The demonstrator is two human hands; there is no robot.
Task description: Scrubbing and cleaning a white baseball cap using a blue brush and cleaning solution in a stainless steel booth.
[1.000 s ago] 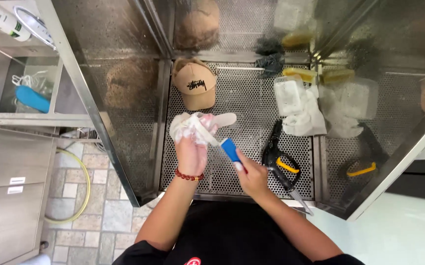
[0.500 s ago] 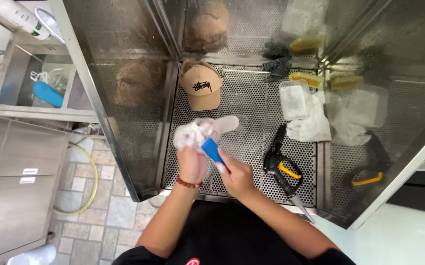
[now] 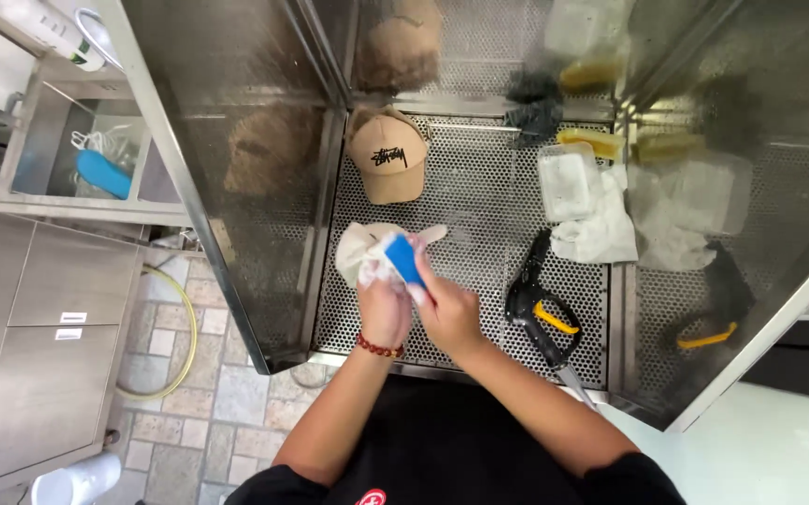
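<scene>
Black short-sleeved shirt with red-and-white emblem, red beaded bracelet (image 3: 379,348), bare forearms

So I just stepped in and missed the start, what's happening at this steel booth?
A person stands at a steel cabinet with a perforated floor. Their left hand holds a white cloth-like item, and their right hand presses a small blue tool against it. A tan cap lies further back on the mesh. A black and yellow spray gun rests to the right, near a clear plastic container and crumpled white cloths.
</scene>
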